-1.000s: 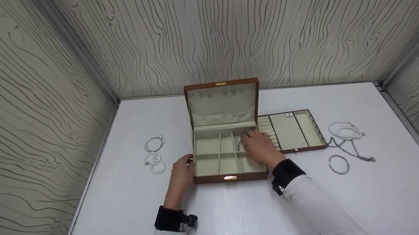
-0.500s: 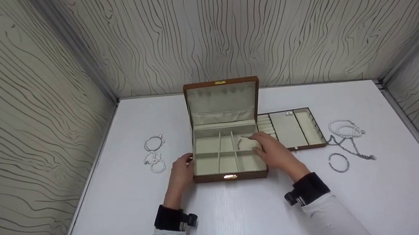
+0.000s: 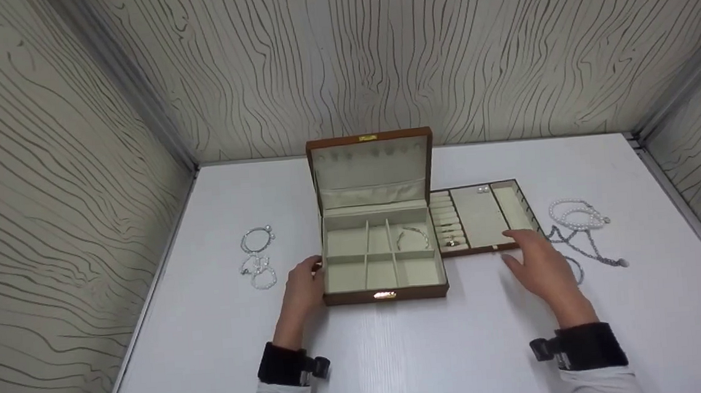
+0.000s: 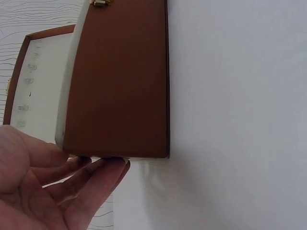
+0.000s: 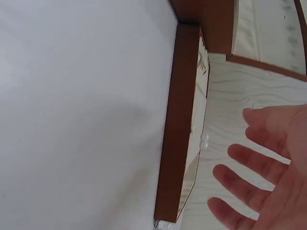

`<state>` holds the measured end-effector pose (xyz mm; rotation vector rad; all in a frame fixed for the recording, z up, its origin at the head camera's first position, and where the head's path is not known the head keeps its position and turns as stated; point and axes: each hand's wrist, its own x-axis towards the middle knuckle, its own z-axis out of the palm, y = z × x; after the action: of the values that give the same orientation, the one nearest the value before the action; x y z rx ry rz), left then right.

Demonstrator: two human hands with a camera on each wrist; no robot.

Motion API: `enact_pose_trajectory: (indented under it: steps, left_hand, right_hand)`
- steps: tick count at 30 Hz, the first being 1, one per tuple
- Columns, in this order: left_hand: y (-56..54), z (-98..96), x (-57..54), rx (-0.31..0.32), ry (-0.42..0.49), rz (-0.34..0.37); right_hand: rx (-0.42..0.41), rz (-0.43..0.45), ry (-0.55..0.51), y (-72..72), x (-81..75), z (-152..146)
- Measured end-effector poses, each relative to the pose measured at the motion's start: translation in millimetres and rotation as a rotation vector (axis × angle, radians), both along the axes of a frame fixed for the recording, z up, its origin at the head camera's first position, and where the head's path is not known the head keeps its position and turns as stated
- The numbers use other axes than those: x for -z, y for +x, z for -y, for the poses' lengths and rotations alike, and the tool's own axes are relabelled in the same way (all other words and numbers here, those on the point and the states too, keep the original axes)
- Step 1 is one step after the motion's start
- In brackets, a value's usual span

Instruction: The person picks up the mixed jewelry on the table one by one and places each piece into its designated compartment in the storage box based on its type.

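Note:
A brown jewelry box stands with its lid raised. Inside, a thin bracelet lies in the back right compartment. My left hand touches the box's left side; in the left wrist view its fingers rest against the end wall without gripping it. My right hand is above the table by the front right corner of the tray, fingers spread and holding nothing. In the tray are ring rolls, a ring and two pearl earrings. The right hand partly hides a silver bangle.
Left of the box lie a bracelet with round charms and clear beaded bracelets. At the right are a pearl strand and a grey chain. Patterned panels enclose the white table at the back and sides.
My right hand has let go of the thin bracelet in the back right compartment and moved right, out past the tray's front edge. The left hand has stayed at the box's side.

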<state>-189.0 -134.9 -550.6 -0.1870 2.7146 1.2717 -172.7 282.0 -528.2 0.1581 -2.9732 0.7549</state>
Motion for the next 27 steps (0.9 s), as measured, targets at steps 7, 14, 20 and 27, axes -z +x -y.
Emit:
enact_pose_trajectory:
  steps: [7,14,20,27]
  left_hand:
    - [1.2,1.2,-0.4,0.009,0.006,-0.023]
    - [1.5,0.6,-1.5,0.01,0.012,-0.036]
    - [1.3,0.3,-1.4,0.011,0.019,-0.028]
    - [0.9,1.1,0.8,0.001,0.015,0.001]
  right_hand:
    - [0.132,0.101,0.06,11.7,10.4,-45.2]
    - [0.229,0.264,0.057,18.1,15.5,-68.8]
    - [0.246,0.351,0.056,19.6,20.0,-74.8]
    - [0.223,0.354,0.09,17.7,20.7,-75.0]
